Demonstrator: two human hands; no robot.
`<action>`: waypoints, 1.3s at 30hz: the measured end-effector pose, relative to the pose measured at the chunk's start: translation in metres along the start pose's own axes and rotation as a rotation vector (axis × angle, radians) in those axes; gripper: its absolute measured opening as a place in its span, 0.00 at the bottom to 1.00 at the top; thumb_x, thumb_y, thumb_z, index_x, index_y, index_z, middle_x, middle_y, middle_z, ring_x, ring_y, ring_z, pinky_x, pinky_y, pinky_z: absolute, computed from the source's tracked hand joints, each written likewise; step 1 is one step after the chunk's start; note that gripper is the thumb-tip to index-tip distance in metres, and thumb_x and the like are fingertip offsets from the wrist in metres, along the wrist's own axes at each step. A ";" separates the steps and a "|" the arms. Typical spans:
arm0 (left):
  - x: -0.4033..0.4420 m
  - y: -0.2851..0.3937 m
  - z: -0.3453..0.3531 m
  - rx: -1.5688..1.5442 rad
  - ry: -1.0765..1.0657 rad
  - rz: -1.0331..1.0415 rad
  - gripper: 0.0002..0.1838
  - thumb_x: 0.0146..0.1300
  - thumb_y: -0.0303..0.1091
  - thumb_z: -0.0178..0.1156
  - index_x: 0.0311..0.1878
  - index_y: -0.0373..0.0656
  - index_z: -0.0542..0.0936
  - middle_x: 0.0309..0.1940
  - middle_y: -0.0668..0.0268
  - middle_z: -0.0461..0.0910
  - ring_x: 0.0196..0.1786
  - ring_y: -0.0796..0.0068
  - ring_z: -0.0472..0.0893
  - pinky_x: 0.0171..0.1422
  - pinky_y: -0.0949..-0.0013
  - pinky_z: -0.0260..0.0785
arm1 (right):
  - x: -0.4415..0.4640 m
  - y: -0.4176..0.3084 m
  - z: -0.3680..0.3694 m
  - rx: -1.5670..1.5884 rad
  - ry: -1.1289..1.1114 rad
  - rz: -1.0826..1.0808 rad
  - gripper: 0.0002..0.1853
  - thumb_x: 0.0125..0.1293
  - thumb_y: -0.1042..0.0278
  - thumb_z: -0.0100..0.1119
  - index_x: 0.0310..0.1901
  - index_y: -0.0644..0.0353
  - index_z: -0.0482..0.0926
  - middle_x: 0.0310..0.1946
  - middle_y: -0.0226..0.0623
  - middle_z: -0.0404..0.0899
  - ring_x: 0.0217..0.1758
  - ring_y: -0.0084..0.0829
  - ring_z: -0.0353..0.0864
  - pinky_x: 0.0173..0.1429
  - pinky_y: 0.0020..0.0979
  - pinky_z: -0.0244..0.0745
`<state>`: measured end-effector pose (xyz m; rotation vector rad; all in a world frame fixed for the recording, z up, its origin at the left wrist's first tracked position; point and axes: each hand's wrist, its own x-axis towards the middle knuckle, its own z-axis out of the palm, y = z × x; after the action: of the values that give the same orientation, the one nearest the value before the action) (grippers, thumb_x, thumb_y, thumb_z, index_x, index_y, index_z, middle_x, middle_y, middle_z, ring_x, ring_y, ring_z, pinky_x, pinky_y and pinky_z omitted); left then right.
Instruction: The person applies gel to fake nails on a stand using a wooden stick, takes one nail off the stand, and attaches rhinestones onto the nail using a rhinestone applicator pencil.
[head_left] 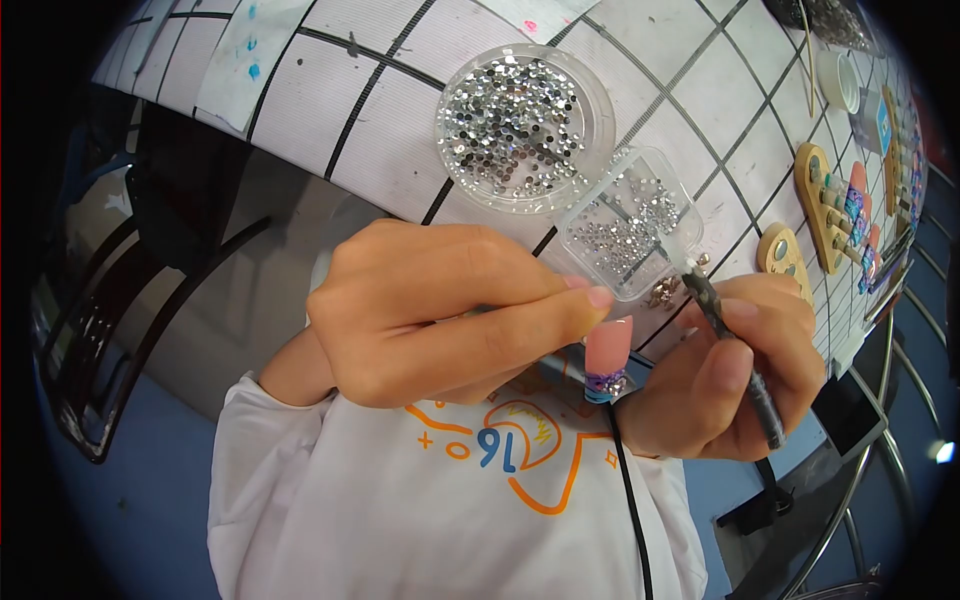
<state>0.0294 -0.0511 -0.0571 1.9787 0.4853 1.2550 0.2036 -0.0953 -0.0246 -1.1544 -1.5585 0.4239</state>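
the pink false nail with a purple-and-blue glittery end (607, 348) sits just beside the fingertips of the left hand (440, 310), pinched together; what they grip, i cannot tell. the right hand (750, 370) is closed on a dark pen-like tool (737, 355), its pale tip at the small clear plastic box of rhinestones (573, 248). beyond, a round clear dish of silver gems (603, 98) rests on the white grid-patterned counter (400, 150).

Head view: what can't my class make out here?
All in head view:
How the left hand grips the nail: hidden by its fingers.
Tip of the pen: blurred.
Top of the bag: cut off by picture's edge.
Any print on the blue card: too small.
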 end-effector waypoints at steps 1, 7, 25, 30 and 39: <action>0.000 0.000 0.000 0.008 0.011 -0.002 0.13 0.34 0.16 0.62 0.30 0.31 0.78 0.24 0.61 0.77 0.22 0.72 0.77 0.22 0.79 0.69 | 0.000 -0.001 -0.003 0.005 -0.033 -0.029 0.09 0.50 0.75 0.55 0.34 0.68 0.69 0.23 0.39 0.71 0.20 0.28 0.68 0.24 0.27 0.61; 0.002 0.002 0.002 0.053 0.032 -0.013 0.14 0.33 0.17 0.62 0.29 0.32 0.78 0.24 0.61 0.77 0.21 0.72 0.77 0.21 0.79 0.68 | -0.005 -0.015 0.009 0.041 0.148 -0.126 0.09 0.58 0.65 0.51 0.30 0.61 0.65 0.23 0.36 0.67 0.22 0.26 0.63 0.16 0.19 0.63; 0.000 0.002 0.002 0.058 0.043 -0.006 0.16 0.30 0.15 0.60 0.30 0.31 0.78 0.26 0.61 0.77 0.21 0.73 0.76 0.21 0.79 0.68 | -0.015 -0.015 0.013 0.068 0.093 -0.277 0.11 0.60 0.60 0.43 0.28 0.58 0.60 0.19 0.34 0.62 0.22 0.26 0.60 0.17 0.22 0.62; 0.000 0.002 0.002 0.063 0.039 -0.009 0.16 0.30 0.16 0.62 0.30 0.32 0.78 0.25 0.61 0.77 0.21 0.73 0.77 0.21 0.79 0.68 | -0.014 -0.015 0.013 0.052 0.087 -0.266 0.11 0.60 0.60 0.44 0.28 0.59 0.61 0.19 0.34 0.62 0.22 0.26 0.60 0.16 0.22 0.62; 0.000 0.003 0.003 0.074 0.047 -0.033 0.16 0.30 0.17 0.65 0.30 0.33 0.78 0.25 0.63 0.77 0.21 0.73 0.77 0.21 0.79 0.67 | -0.014 -0.015 0.013 0.045 0.081 -0.258 0.12 0.60 0.59 0.44 0.27 0.59 0.61 0.19 0.34 0.62 0.21 0.26 0.60 0.15 0.21 0.59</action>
<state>0.0319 -0.0542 -0.0551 1.9981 0.5935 1.2815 0.1840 -0.1099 -0.0246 -0.9103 -1.5936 0.2364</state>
